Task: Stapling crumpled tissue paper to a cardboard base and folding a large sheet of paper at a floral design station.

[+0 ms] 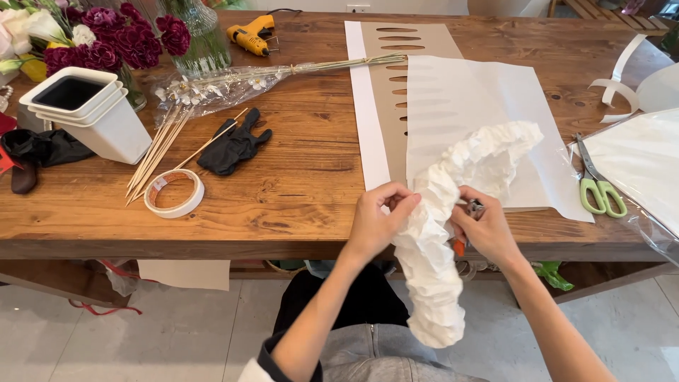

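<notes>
At the far left of the wooden worktop (297, 205), a stack of white square planters (92, 113) stands beside dark red carnations (127, 39) in a glass vase. Next come a fan of thin wooden skewers (159, 152), a roll of double-sided tape (175, 193), a crumpled black glove (233, 147) and a cellophane-wrapped dried sprig (233, 85), with a yellow glue gun (251, 35) at the back edge.

Over the near edge, the left hand (378, 223) pinches the gathered edge of a long strip of ruffled white paper (442, 240), its fingers closed on the pleats. The strip arches up over a flat white sheet (488, 92) and a slotted brown card template (385, 78), then hangs below the worktop's edge toward the person's lap. The right hand (488, 230) grips a small metal tool with an orange part, seemingly a stapler (470, 212), its fingers closed around it just beside the pleats.

The fastening looks best served if the left fingers keep the folds bunched tight and even, and the tool bites squarely just beside that pinch, so no pleat slips loose. The hanging tail could drag the gather out; resting it on the lap would ease the pull.

Green-handled scissors (601, 189) lie at the right, near clear film and curled white paper strips (622, 78).
</notes>
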